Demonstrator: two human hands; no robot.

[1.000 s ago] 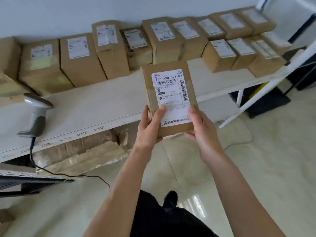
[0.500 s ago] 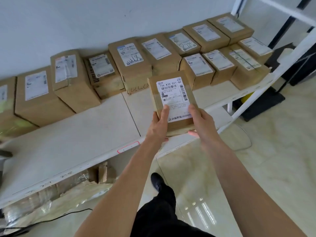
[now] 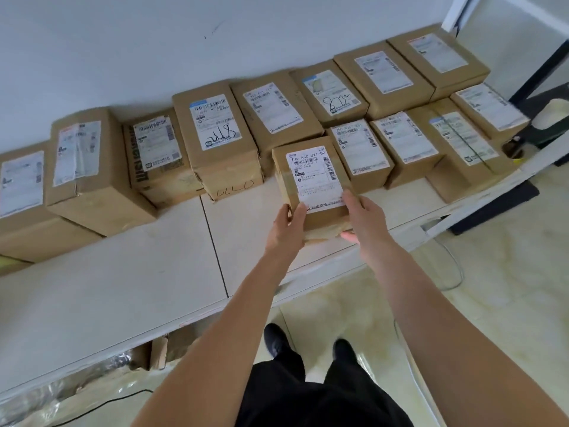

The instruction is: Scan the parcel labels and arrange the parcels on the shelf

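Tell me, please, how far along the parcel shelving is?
Well along: over a dozen labelled parcels already line the shelf against the wall. In hand: both hands, left and right, hold one parcel at the front row's left end. Left: setting it down; no other waiting parcels are in view.

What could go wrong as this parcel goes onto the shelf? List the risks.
1. The held parcel is gripped only at its near end by the left hand and right hand, so its far end could dip and slip.
2. It sits tight beside the front-row parcel; sliding in may knock that one askew.
3. It lies near the shelf front edge; released too early, it might tip off.
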